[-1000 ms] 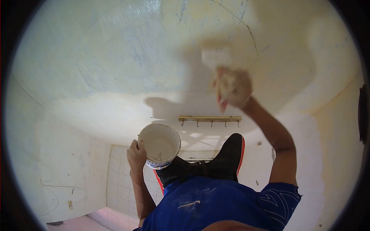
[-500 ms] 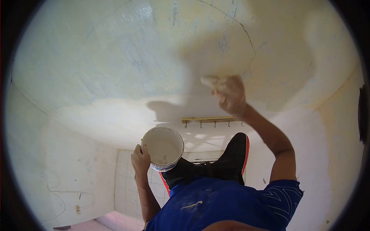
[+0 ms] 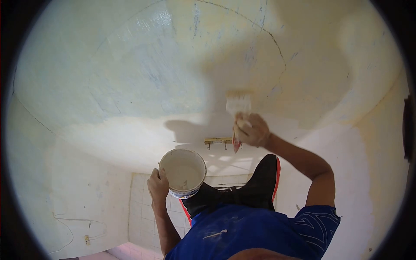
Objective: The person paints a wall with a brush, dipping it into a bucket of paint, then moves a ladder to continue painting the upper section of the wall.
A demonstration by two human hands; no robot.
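Note:
A wide flat brush [image 3: 238, 103] with pale bristles and a reddish handle end is in my right hand [image 3: 253, 130], whose fingers wrap round its handle. The bristles point up at the wall [image 3: 173, 73], near the lower part of its greenish, blue-streaked area. My left hand [image 3: 158, 185] grips the rim of a round bucket [image 3: 203, 167] at its left side. Whitish paint or a similar coating shows inside the bucket, which is held low in front of my body.
A hook rail [image 3: 214, 141] is on the wall behind my right hand. Below are black trousers with red stripes [image 3: 264, 177] and floor tiles [image 3: 145, 216]. A thin cable and a socket [image 3: 87, 239] are on the left wall. A dark object [image 3: 407, 130] stands at the right edge.
My right hand has moved down and slightly left, and the brush has turned so that its bristles point up. The bucket and my left hand sit slightly lower in view.

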